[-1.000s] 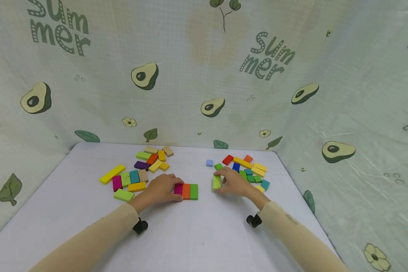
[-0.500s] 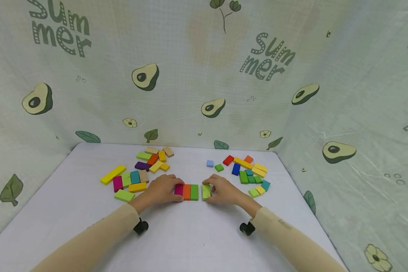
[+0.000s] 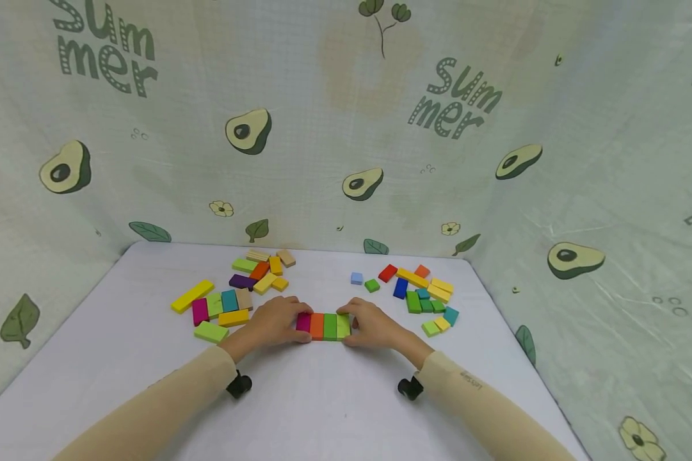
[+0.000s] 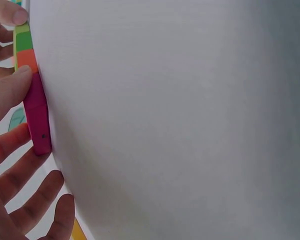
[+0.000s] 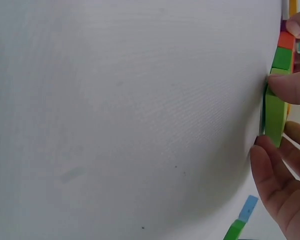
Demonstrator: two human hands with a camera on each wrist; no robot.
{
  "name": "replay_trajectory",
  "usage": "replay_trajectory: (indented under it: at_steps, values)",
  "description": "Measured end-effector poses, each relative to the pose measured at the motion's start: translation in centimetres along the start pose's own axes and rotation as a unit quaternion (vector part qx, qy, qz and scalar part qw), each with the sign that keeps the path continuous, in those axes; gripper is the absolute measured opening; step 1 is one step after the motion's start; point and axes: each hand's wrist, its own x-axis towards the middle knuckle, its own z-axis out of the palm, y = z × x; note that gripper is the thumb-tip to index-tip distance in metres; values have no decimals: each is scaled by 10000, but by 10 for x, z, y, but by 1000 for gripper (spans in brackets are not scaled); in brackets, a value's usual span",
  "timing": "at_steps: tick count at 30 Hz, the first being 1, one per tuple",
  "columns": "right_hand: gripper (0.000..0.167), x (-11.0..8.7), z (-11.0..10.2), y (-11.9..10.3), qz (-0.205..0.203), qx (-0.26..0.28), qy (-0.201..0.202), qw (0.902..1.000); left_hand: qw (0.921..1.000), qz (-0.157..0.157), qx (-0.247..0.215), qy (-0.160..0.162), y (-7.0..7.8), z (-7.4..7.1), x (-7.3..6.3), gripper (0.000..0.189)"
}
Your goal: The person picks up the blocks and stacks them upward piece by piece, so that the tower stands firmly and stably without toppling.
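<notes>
Four-sided wooden blocks lie side by side in a short row at mid-table: magenta (image 3: 303, 323), orange (image 3: 317, 327), green (image 3: 330, 327) and light green (image 3: 343, 327). My left hand (image 3: 273, 321) pinches the magenta block at the row's left end, thumb on the near side and a finger on the far side. At the right end, my right hand (image 3: 376, 325) grips the light green block the same way. In the right wrist view, this light green block (image 5: 275, 112) sits against the green one (image 5: 282, 58), with the thumb over its near edge.
Left of the row lies a scattered group of blocks, including a long yellow block (image 3: 193, 296) and a purple block (image 3: 242, 282). Another group on the right includes a dark blue block (image 3: 400, 288) and a red block (image 3: 388, 273). A printed cloth (image 3: 299, 179) hangs behind the table.
My right hand has moved left with the light green block, from near the right group to the green block's side. My left hand has stayed at the magenta block.
</notes>
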Motion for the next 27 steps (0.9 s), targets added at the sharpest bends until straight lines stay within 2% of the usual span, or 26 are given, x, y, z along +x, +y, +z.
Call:
replay_trajectory:
  at_steps: [14,27]
  values:
    - [54,9,7,-5,269,-6,-19,9996,9999,85,59,0,1,0,3,54]
    - [58,10,6,-6,363,45,-130,9992,10000,29,35,-1,0,-1,3,53]
